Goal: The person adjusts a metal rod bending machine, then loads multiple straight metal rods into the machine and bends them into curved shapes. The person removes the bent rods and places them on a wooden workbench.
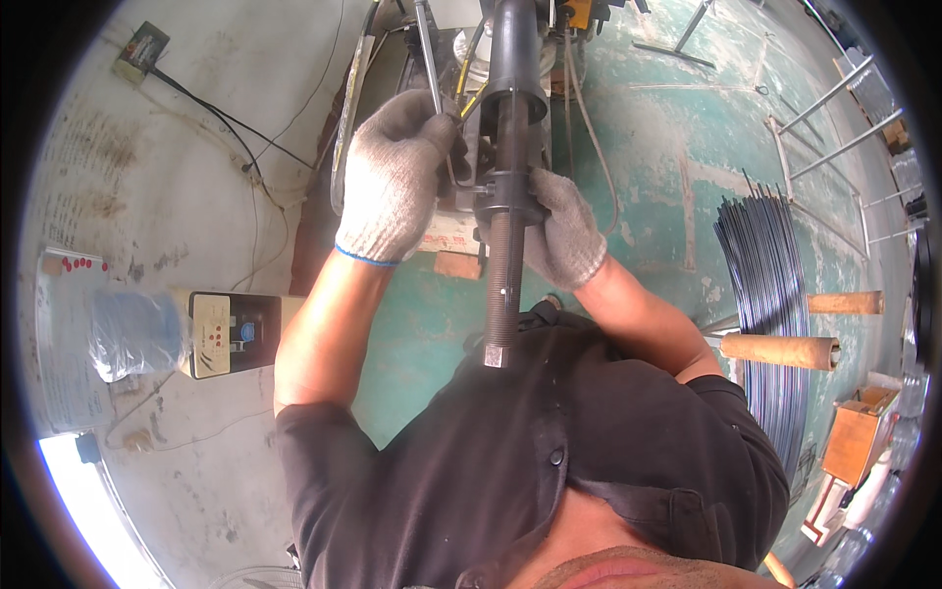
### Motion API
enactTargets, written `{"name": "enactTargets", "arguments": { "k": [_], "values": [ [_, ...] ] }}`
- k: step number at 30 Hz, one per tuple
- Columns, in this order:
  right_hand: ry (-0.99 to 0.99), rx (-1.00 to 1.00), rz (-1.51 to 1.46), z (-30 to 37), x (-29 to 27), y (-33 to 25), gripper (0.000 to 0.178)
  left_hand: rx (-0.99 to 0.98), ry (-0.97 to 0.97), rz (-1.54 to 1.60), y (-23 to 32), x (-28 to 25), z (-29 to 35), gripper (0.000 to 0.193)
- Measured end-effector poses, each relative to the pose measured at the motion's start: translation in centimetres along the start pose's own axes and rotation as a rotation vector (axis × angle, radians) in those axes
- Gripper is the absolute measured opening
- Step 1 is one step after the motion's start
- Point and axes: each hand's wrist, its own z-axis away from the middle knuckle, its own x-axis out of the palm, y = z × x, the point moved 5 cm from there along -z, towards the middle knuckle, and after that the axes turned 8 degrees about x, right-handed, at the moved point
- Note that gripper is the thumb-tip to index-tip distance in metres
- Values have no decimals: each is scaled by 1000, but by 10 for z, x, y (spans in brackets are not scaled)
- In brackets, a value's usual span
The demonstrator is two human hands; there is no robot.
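Note:
A black threaded shaft runs toward me from a wide black tube, its bare end near my chest. Around the shaft sits a dark collar. My left hand, in a pale knit glove, is closed on a thin bent hex key; its short end meets the collar's left side. A slim metal rod extends upward from that hand; whether it belongs to the key I cannot tell. From the right, my gloved right hand wraps the collar, its fingertips hidden behind it.
Machine parts and hoses lie beyond my hands, with a yellow-striped cable. At right are a bundle of dark rods, cardboard tubes, metal racks and an orange-brown box. A water dispenser stands left by the wall.

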Motion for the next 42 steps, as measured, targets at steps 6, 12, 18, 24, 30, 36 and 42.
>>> {"name": "enactTargets", "arguments": {
  "k": [6, 12, 18, 24, 30, 36, 42],
  "values": [
    [-41, 99, 59, 3, -3, -3, 58, 36, -60, -208, 26, 5, -1, 16],
    [11, -13, 53, -3, -3, 1, 63, 48, -35, 2, 13, 7, 3, 13],
    [-12, -5, 19, 0, 2, -1, 62, 98, -40, -43, 13, 10, 4, 13],
    [83, 89, -203, 13, 38, -22, 61, 155, -142, -240, 38, 10, -13, 18],
    [9, 81, -267, 1, 26, -6, 60, 115, -70, -118, 79, 29, -26, 25],
    [-41, 86, -337, -5, 25, -1, 44, 39, -60, 7, 103, 73, -19, 29],
    [-135, 13, -410, -13, 27, -2, 33, 49, -1, -39, 86, 74, -43, 30]
  ]
}}
